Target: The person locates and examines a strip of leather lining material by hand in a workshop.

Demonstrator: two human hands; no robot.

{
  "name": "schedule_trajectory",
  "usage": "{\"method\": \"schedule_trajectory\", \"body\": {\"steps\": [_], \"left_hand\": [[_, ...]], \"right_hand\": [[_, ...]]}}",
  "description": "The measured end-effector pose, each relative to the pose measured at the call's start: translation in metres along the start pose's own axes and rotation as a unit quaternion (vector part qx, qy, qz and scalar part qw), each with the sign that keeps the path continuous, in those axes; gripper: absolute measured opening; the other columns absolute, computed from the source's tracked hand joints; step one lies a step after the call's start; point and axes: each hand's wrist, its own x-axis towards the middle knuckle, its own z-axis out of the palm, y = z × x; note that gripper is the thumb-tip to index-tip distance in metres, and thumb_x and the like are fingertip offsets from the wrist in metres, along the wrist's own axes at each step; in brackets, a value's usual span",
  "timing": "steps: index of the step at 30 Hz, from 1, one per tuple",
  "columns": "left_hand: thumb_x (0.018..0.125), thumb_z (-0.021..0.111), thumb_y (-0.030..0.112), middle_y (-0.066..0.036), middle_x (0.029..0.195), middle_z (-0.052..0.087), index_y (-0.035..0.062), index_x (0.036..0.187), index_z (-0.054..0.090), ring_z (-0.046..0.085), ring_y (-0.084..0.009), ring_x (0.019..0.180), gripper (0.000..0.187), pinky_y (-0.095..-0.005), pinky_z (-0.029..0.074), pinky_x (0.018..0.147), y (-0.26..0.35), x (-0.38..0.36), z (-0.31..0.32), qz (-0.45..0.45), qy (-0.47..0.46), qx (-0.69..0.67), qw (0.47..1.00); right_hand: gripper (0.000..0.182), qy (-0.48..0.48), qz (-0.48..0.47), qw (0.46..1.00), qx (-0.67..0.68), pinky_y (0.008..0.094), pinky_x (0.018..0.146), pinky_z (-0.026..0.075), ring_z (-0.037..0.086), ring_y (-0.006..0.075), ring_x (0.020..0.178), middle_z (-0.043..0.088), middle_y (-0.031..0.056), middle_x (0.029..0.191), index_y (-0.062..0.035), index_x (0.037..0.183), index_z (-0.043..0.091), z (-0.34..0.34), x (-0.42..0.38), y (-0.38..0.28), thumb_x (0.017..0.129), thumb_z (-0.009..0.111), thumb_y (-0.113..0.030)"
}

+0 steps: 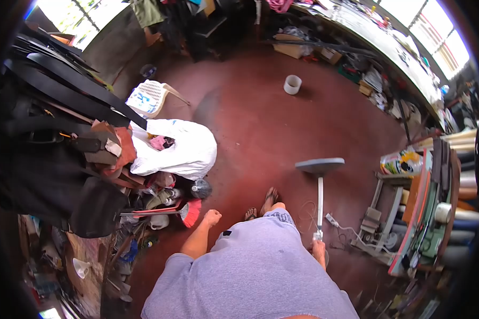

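My right hand (318,249) is wrapped around the near end of a white pole (320,204). A broad, flat grey disc-like head (320,165) is on the pole's far end, out in front of me over the floor. My left hand (213,217) hangs at my left side with its fingers curled and nothing showing in it. Closest to it is a brush with red bristles (192,212), its handle pointing left into the clutter. Beyond the brush lies a big white sack (194,146) with pink cloth in its mouth.
A white plastic chair (146,99) stands behind the sack. A white roll (292,84) sits on the red floor (245,117). On the right are a loaded wooden rack (372,215) and a power strip with its cord (332,220). A long worktable (378,37) lines the far right.
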Motion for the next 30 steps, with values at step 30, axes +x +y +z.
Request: {"method": "schedule_trajectory", "body": {"steps": [30], "left_hand": [[0.084,0.059,0.020,-0.016,0.071,0.068,-0.0026,0.081,0.070,0.065,-0.0242,0.060,0.026,-0.0426,0.051,0.054,0.332,0.377,-0.123,0.094,-0.032,-0.020,0.995]], "right_hand": [[0.020,-0.045,-0.064,0.988,-0.135,0.0302,0.048,0.043,0.054,0.0148,0.052,0.060,0.0065,0.063,0.0001,0.076,0.064,0.068,0.384,-0.511,0.089,0.062,-0.016]]}}
